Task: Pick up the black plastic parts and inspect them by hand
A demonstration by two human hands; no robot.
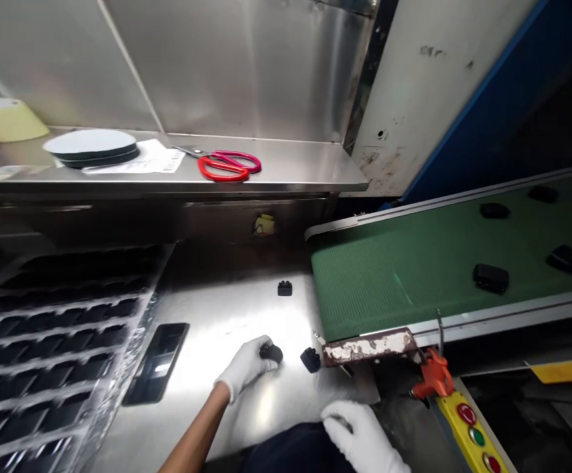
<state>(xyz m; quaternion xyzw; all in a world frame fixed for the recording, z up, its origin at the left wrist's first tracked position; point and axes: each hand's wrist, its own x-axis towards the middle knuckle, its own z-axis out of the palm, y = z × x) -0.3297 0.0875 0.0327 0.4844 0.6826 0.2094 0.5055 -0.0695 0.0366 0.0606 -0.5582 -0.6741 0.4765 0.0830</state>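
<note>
My left hand [246,368], in a white glove, pinches a small black moulded part [272,353] between thumb and fingers, just over the steel table. My right hand [359,433], also in a white glove, is held low near my lap with fingers loosely curled, a gap between thumb and forefinger, and nothing visible in it. Between the hands and a little farther off, a second black part [310,360] lies tilted on the table near the conveyor's end. A third black part [284,288] sits farther back.
On the left, a clear plastic tray [140,328] contains rows of black parts, beside a phone [156,362]. Several black parts lie on the green conveyor belt [364,282] at right. A yellow button box [463,420] stands below it. Scissors [224,165] rest on the back shelf [310,167].
</note>
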